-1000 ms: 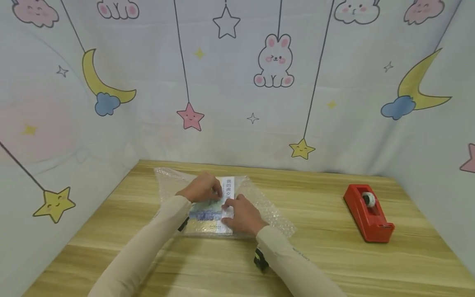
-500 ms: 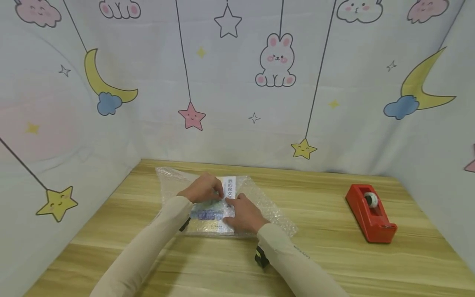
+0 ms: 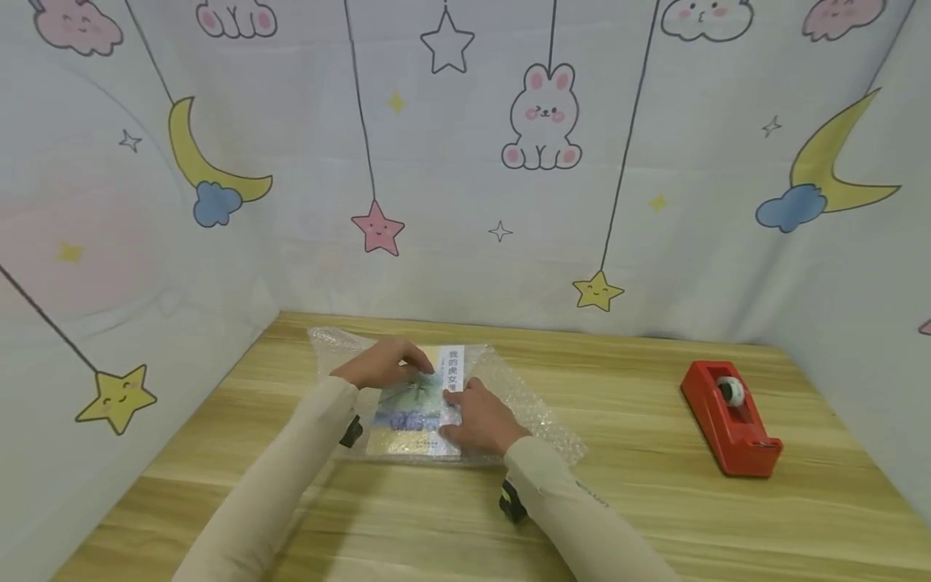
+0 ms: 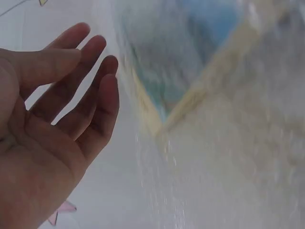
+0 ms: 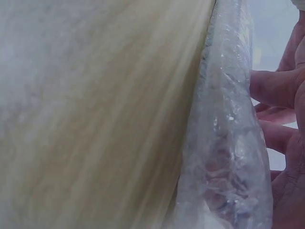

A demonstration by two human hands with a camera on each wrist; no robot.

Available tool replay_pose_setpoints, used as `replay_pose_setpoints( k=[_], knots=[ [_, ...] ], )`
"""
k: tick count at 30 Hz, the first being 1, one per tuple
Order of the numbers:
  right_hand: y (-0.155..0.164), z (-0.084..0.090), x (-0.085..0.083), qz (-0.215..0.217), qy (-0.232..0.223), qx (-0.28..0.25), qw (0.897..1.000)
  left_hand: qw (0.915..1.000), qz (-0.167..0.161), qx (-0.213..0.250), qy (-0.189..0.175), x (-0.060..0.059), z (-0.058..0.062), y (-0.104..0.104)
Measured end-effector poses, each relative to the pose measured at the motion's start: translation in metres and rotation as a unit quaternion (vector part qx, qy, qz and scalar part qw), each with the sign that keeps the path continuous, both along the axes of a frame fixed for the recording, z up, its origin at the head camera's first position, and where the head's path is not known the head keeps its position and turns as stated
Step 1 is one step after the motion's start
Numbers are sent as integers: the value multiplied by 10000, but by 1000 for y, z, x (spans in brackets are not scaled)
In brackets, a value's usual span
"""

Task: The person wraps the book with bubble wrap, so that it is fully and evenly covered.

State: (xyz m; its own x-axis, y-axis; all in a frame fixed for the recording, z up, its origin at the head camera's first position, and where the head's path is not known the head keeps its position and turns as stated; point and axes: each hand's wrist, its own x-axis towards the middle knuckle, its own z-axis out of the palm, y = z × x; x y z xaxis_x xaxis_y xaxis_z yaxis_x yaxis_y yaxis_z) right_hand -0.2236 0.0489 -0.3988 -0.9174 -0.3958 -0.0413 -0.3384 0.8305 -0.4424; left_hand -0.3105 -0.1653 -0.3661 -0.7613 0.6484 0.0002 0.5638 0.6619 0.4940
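A book with a green, blue and yellow cover lies on a sheet of bubble wrap, which spreads out past its left and right sides. A white strip with printed characters runs down the book's right side. My right hand rests its thumb and fingertips on this strip; the right wrist view has its fingers against the wrap's edge. Over the book's upper left is my left hand, its fingers loosely bent. The left wrist view shows that hand with nothing between fingers and thumb, beside the wrap.
A red tape dispenser with a roll of tape stands at the right of the wooden table. Behind the table and at both sides hangs a white cloth printed with stars, moons and a rabbit.
My left hand has come off its spot near the white strip and shifted slightly left, uncovering more of the book's cover. My right hand has stayed on the strip.
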Motion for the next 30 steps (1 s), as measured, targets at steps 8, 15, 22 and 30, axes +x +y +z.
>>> replay_pose_setpoints(
  k=[8, 15, 22, 30],
  knots=[
    [0, 0, 1, 42, -18, 71, 10000, 9763, 1911, 943, 386, -7, 9, -52],
    [0, 1, 2, 64, -36, 89, 9999, 9351, 2891, 2036, -225, -7, -1, -98],
    [-1, 1, 1, 18, -139, 45, 9999, 8967, 3547, 2590, -549, -3, -9, -111],
    [0, 1, 2, -4, -160, -24, 9999, 8522, 4362, 2749, -894, -9, -14, -112]
  ],
)
